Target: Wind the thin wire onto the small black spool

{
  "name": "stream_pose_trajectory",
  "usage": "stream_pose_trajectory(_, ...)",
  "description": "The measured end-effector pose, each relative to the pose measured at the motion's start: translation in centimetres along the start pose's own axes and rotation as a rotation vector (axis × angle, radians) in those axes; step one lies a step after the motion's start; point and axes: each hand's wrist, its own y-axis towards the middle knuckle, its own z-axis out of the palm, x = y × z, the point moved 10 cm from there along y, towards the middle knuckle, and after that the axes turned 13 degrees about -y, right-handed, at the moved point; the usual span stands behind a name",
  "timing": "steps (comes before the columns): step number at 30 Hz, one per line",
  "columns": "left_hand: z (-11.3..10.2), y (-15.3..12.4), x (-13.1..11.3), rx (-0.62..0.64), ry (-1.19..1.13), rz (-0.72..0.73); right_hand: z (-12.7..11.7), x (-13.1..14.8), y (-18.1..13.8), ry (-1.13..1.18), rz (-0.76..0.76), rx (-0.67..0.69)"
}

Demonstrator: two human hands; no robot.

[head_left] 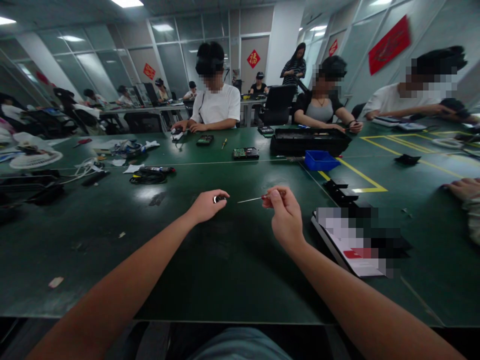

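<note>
Above the green table, my right hand [287,215] is closed round the handle of a screwdriver [249,200]. Its thin metal shaft points left, toward my other hand; the handle looks reddish and is mostly covered by the fingers. My left hand [204,207] is curled a short way left of the screwdriver tip. Between its thumb and fingers shows a small dark object with a white rim [218,199], too small to name. The tip and the left hand are apart.
Ahead lie hard drives [245,153], a long black casing [309,142] and a blue bin [321,160]. A cable bundle [150,175] is at left. Black parts and a white-faced box [337,240] lie right. Co-workers sit opposite; another person's hand [463,191] rests at far right.
</note>
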Motion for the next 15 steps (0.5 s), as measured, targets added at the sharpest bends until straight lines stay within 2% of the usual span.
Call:
stream_pose_trajectory(4, -7.8, -1.3, 4.0, -0.311, -0.457, -0.161, 0.3, -0.5, 0.0, 0.009, 0.011, 0.016)
stream_pose_trajectory(8, -15.4, -5.6, 7.9, -0.708, -0.829, -0.307, 0.6, -1.1, 0.1, 0.004, 0.019, 0.030)
stream_pose_trajectory(12, -21.7, -11.1, 9.3, -0.938, -0.825, -0.391, 0.9, -1.6, 0.1, -0.016, 0.031, 0.049)
stream_pose_trajectory(15, -26.1, -16.0, 10.2, -1.119, -0.739, -0.442, 1.1, -1.9, 0.1, -0.032, 0.042, 0.072)
